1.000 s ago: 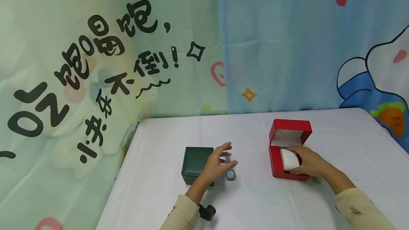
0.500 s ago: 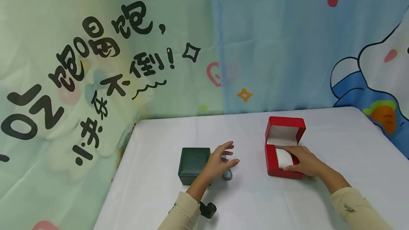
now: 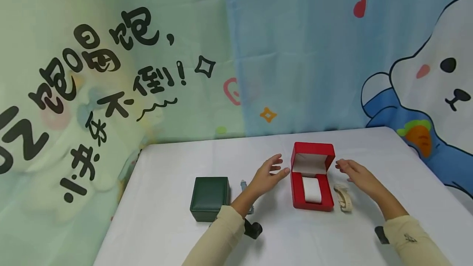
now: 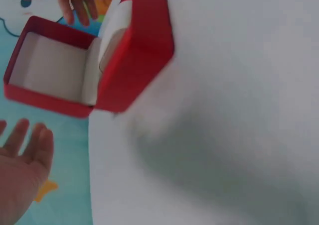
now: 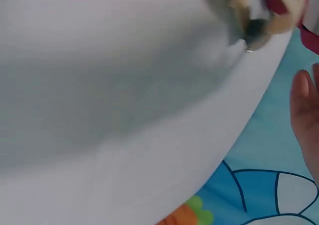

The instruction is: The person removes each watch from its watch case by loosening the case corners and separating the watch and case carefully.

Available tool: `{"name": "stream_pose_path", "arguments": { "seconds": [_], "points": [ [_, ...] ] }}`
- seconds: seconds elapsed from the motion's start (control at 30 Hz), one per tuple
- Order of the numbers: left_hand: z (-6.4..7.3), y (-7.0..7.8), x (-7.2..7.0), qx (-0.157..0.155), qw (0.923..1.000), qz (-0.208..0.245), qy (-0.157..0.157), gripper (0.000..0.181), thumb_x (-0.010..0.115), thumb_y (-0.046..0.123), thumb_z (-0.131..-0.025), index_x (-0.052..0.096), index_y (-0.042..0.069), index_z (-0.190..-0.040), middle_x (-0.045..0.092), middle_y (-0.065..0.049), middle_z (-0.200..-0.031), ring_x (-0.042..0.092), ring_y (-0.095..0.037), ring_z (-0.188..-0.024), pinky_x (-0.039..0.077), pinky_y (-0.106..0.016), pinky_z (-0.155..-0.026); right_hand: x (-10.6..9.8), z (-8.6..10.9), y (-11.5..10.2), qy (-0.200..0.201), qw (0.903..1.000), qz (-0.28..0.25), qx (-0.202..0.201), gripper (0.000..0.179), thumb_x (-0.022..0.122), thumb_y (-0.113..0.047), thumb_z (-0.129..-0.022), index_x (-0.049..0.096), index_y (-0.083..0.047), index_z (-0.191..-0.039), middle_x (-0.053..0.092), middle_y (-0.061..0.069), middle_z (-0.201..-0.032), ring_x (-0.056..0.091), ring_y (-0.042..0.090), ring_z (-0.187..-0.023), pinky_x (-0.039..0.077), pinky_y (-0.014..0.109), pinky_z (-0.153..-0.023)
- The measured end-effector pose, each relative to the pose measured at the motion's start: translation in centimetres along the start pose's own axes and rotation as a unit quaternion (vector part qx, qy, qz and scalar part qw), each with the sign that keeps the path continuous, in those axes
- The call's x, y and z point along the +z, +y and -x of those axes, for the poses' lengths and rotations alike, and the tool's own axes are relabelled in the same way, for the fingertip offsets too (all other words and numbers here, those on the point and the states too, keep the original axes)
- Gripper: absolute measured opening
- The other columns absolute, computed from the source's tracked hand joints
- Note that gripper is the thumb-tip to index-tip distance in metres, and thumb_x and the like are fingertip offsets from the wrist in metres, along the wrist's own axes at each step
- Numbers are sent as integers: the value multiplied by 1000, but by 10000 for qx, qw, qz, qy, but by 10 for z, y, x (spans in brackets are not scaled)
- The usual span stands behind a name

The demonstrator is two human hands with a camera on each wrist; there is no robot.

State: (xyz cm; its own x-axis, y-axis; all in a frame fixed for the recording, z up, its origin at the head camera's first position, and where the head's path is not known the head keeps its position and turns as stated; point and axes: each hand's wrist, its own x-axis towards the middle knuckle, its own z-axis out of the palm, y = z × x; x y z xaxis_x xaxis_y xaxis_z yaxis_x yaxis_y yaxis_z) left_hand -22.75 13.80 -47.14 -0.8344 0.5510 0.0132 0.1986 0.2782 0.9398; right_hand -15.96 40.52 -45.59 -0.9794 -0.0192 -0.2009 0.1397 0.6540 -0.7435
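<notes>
On the table a red box (image 3: 313,206) stands with its lid raised, a white cushion (image 3: 312,190) seated inside. My left hand (image 3: 269,175) hovers at the box's left side with fingers spread, holding nothing; the left wrist view shows that hand (image 4: 25,170) beside the lid. To the right of the box is my right hand (image 3: 360,175), fingers extended and holding nothing. A watch with a cream strap (image 3: 343,198) lies between the box and that hand. In the right wrist view the same watch (image 5: 279,23) is blurred near the top.
A closed green box (image 3: 210,198) sits on the left of the table. Beside it a watch with a blue-grey strap (image 3: 243,185) is partly hidden by my left forearm. A patterned curtain (image 3: 184,73) hangs behind the table.
My right hand has let go of the white cushion and moved out right of the red box. My left hand has moved from beside the green box toward the red box.
</notes>
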Motion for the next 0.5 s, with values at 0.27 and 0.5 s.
{"name": "stream_pose_path", "arguments": {
  "seconds": [0.27,0.5],
  "points": [
    [-46,14,26,-745,9971,128,48,70,34,58,-91,30,10,-142,41,-11,-141,40,-25,-129,37,-43,-103,-9,-30,-9,-786,9903,-992,579,88,13,-64,-90,0,5,-143,8,35,-144,18,52,-130,30,59,-101],
    [-58,15,39,-1043,9936,374,219,61,39,52,-92,40,10,-136,49,-8,-133,48,-23,-120,42,-41,-98,-10,-37,-12,-1048,9761,-1725,802,89,27,-60,-91,2,9,-142,11,33,-145,19,49,-131,25,54,-107]
  ]
}}
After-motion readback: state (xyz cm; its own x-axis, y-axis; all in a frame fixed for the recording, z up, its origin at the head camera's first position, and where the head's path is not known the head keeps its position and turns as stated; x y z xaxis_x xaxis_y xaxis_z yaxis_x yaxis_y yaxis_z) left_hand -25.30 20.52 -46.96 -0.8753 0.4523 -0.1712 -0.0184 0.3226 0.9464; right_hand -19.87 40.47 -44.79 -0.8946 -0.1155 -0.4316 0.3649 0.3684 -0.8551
